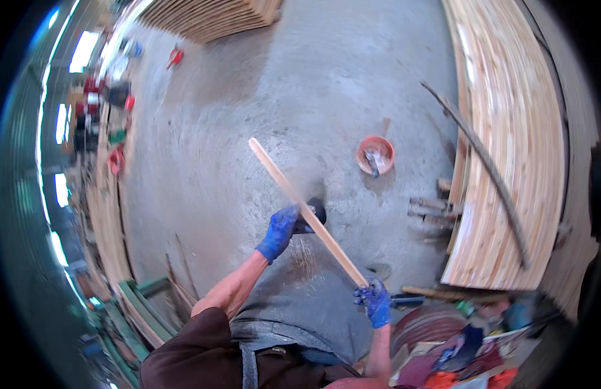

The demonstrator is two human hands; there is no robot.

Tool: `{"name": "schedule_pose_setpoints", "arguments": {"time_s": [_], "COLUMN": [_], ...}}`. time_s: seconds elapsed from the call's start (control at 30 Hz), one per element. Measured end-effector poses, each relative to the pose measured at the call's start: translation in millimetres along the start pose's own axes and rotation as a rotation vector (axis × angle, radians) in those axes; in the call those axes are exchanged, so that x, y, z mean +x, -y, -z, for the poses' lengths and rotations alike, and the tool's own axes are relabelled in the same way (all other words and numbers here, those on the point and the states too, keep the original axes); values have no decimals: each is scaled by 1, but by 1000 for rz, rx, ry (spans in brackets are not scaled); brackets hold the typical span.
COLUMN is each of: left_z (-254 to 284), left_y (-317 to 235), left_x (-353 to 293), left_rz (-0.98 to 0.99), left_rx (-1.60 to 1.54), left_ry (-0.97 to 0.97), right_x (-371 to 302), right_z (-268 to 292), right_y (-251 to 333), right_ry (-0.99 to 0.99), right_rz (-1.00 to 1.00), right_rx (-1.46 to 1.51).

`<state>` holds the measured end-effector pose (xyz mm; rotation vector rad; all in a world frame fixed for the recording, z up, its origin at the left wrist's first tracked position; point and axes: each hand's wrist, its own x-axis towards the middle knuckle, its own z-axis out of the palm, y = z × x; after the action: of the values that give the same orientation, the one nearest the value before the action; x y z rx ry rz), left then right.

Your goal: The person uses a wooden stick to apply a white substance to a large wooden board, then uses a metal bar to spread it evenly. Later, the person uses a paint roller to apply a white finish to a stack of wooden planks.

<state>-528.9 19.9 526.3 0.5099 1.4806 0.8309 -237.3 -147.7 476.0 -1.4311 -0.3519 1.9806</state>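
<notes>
Fingers of the blue-gloved right hand (376,305) close around the lower end of a pale wooden strip (333,246). It slants through the centre of the frame, from upper left to lower right. The blue-gloved left hand (277,235) meets the strip near its middle; blur hides how tightly those fingers grip. A dark object (318,209) shows just behind. Right of centre, a red bucket (390,150) sits on the grey floor (216,155). A curved branch (472,135) lies across long boards (520,117) at right; rags (469,350) pile up lower right.
</notes>
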Motion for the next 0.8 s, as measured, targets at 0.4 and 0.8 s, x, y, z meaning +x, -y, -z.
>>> {"name": "schedule_pose_setpoints", "arguments": {"time_s": [0.4, 0.8], "left_z": [403, 828], "left_y": [-130, -169], "left_x": [-29, -18], "left_rz": [-114, -289], "left_rx": [-554, -1144], "left_ry": [-445, -1045], "right_x": [178, 479], "right_z": [-370, -597], "right_y": [170, 156], "right_ry": [100, 135], "right_rz": [-45, -724], "right_rx": [-510, -1220]}}
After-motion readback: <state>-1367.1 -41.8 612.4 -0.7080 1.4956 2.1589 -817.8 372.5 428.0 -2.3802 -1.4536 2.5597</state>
